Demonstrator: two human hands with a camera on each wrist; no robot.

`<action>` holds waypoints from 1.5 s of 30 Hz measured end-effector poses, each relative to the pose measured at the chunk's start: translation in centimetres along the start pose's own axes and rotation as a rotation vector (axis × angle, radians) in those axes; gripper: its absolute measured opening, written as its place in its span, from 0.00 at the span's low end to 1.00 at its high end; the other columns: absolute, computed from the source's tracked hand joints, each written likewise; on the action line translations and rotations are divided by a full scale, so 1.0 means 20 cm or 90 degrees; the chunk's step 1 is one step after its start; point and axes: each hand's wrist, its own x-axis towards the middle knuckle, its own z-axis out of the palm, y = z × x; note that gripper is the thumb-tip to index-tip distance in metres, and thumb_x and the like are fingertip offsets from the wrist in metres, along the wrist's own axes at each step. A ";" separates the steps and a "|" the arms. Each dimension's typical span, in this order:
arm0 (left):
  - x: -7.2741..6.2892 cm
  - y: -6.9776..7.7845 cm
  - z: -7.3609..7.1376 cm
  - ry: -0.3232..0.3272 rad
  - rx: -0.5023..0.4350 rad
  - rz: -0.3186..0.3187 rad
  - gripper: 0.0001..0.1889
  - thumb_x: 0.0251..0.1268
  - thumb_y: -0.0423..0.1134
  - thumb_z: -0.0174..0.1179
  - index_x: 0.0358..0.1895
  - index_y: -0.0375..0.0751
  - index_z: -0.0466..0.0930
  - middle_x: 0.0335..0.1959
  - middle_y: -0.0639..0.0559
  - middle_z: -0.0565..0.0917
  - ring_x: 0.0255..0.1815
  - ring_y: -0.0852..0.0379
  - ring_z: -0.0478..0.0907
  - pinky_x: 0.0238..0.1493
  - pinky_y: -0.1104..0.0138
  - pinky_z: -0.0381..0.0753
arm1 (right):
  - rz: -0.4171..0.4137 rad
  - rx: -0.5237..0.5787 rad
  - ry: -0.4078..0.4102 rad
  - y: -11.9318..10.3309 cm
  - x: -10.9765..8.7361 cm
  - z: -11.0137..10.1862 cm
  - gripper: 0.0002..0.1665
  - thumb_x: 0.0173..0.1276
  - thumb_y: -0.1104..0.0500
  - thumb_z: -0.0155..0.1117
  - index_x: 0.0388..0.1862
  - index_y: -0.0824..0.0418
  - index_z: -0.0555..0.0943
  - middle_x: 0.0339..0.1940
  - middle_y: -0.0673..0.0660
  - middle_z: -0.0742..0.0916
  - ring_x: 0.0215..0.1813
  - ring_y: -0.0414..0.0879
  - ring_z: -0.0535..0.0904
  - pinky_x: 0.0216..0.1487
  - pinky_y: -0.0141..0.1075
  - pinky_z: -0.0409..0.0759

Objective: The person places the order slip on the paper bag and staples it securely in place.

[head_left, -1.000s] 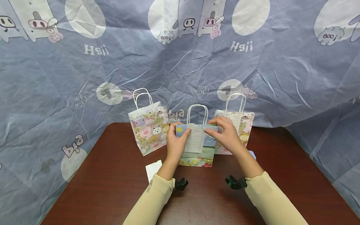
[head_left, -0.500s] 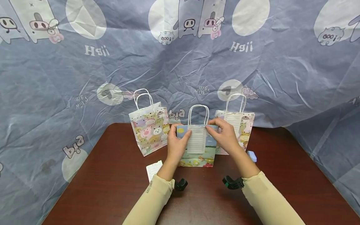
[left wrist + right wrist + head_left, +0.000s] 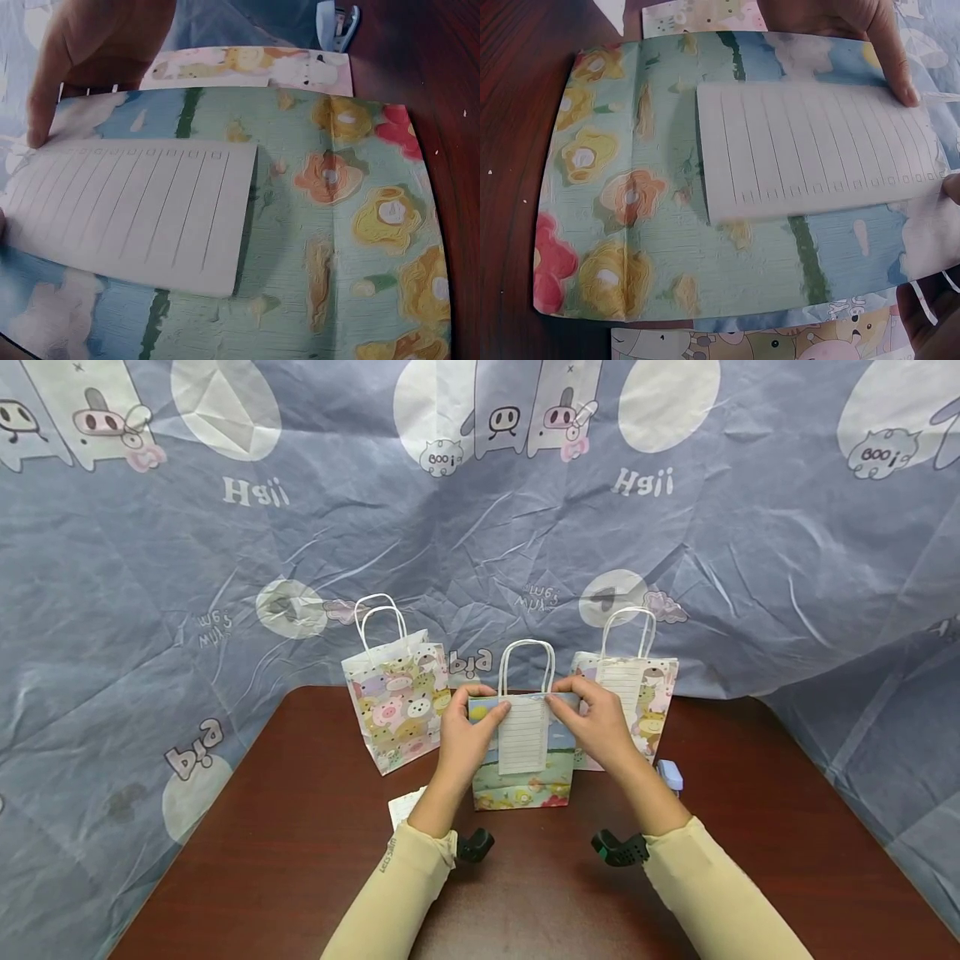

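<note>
A paper gift bag (image 3: 558,777) with a flower-and-sky print and white twisted handles stands upright at the middle of the table. Against its upper front lies a lined paper sheet (image 3: 522,739), also large in the left wrist view. My left hand (image 3: 467,731) pinches the bag's top edge on the left, thumb in front at the sheet's corner and fingers behind. On the other side my right hand (image 3: 600,718) pinches the top edge at the sheet's upper right corner. In the right wrist view both thumbs touch the sheet's (image 3: 817,146) upper end.
Back left stands an animal-print gift bag (image 3: 397,706); another animal-print bag (image 3: 656,693) with a lined sheet on its front is behind my right hand. A light blue stapler-like object (image 3: 670,775) lies right of it. A loose paper (image 3: 405,807) is partly under my left forearm.
The left hand has shifted slightly left at the bag's edge, its fingers more arched. The right thumb has drawn in toward the edge, and the sheet sits slightly lower on the bag.
</note>
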 end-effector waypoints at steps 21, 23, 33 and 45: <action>0.01 -0.03 -0.01 -0.037 -0.032 0.016 0.11 0.63 0.39 0.70 0.43 0.36 0.86 0.37 0.39 0.88 0.30 0.60 0.82 0.33 0.71 0.80 | 0.045 0.024 0.011 0.01 -0.01 0.00 0.07 0.67 0.60 0.70 0.41 0.62 0.86 0.42 0.60 0.90 0.37 0.39 0.75 0.40 0.27 0.70; 0.01 -0.03 -0.01 -0.035 -0.035 0.014 0.11 0.63 0.39 0.69 0.43 0.35 0.86 0.37 0.37 0.88 0.30 0.58 0.82 0.32 0.71 0.79 | 0.049 0.023 0.006 0.01 -0.02 -0.01 0.07 0.68 0.60 0.69 0.42 0.61 0.86 0.44 0.60 0.90 0.40 0.39 0.76 0.42 0.28 0.71; -0.01 0.05 -0.01 -0.023 -0.039 -0.016 0.08 0.64 0.32 0.68 0.42 0.32 0.85 0.35 0.37 0.87 0.28 0.59 0.81 0.31 0.72 0.79 | 0.010 0.076 0.086 0.02 -0.04 -0.12 0.12 0.70 0.67 0.63 0.51 0.63 0.83 0.46 0.59 0.86 0.45 0.33 0.76 0.49 0.28 0.73; -0.03 0.11 -0.03 -0.045 -0.034 -0.019 0.10 0.64 0.34 0.67 0.44 0.31 0.85 0.35 0.38 0.88 0.30 0.53 0.82 0.33 0.66 0.82 | 0.098 0.042 0.162 0.11 -0.15 -0.40 0.08 0.72 0.65 0.61 0.46 0.63 0.85 0.40 0.41 0.86 0.40 0.29 0.79 0.42 0.20 0.72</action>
